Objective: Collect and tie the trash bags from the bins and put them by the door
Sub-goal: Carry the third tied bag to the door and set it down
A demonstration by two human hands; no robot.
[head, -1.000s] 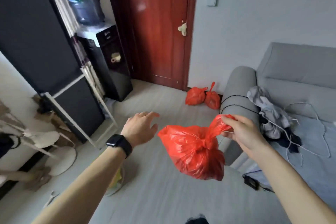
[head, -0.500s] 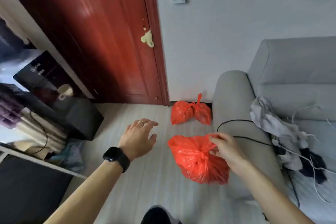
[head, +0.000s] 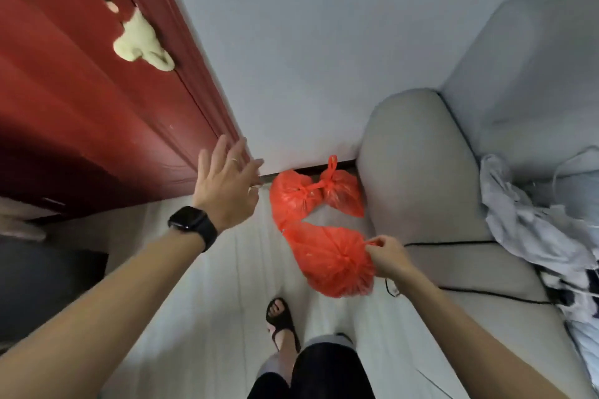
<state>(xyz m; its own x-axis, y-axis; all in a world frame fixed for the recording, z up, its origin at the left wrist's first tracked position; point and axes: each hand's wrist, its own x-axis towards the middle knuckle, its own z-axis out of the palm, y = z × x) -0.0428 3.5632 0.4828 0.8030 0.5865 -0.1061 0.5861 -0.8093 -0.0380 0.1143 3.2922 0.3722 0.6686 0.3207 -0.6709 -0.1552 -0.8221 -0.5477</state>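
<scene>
Right hand [head: 387, 256] is pinching the knotted neck of a tied red bag [head: 330, 261], bag hanging left of and below the fingers, just beside the sofa arm [head: 418, 172]. Left hand [head: 227, 185] is hovering spread wide, holding nothing, near the door [head: 81, 100] frame. Two tied red bags [head: 314, 193] are sitting against the wall between door and sofa, with bare floor [head: 207, 317] lying in front of them.

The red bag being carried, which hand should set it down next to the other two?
Right. The right hand already pinches the red bag by its knot, close to the two tied bags; the left hand is open, empty.
</scene>
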